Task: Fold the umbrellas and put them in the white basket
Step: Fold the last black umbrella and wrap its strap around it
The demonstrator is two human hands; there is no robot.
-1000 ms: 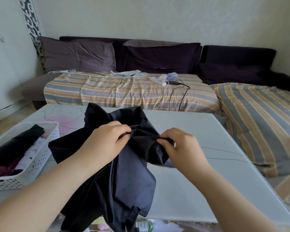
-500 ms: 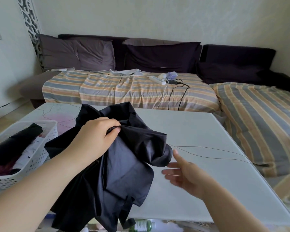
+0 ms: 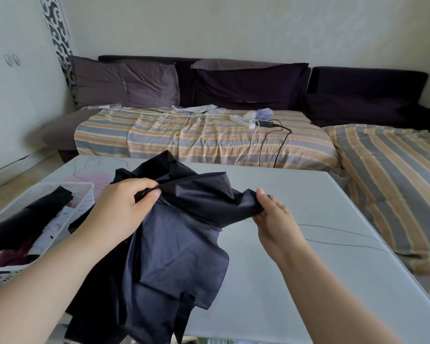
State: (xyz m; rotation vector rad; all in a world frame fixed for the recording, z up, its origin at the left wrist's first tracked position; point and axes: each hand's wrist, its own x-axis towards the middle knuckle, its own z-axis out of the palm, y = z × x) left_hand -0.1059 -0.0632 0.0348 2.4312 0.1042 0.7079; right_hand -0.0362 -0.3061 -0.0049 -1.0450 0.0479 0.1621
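The black umbrella [image 3: 174,234] hung loose over the near edge of the white table [image 3: 308,244], its crumpled canopy running from upper right down toward the person. The left hand [image 3: 124,207] pinched a fold near the top; the right hand [image 3: 271,214], just beside it, gripped the canopy's right tip. The shaft appeared hidden under cloth. The white basket [image 3: 85,197] sat to the left, nearer the left hand, already holding a dark folded umbrella [image 3: 27,217].

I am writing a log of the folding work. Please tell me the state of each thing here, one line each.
Umbrella: loose, unfolded, held over the table edge.
Left hand: grips the cloth.
Right hand: pinches a cloth fold.
Basket: on the table, holds dark items.
Power strip: on the sofa, cables plugged in.
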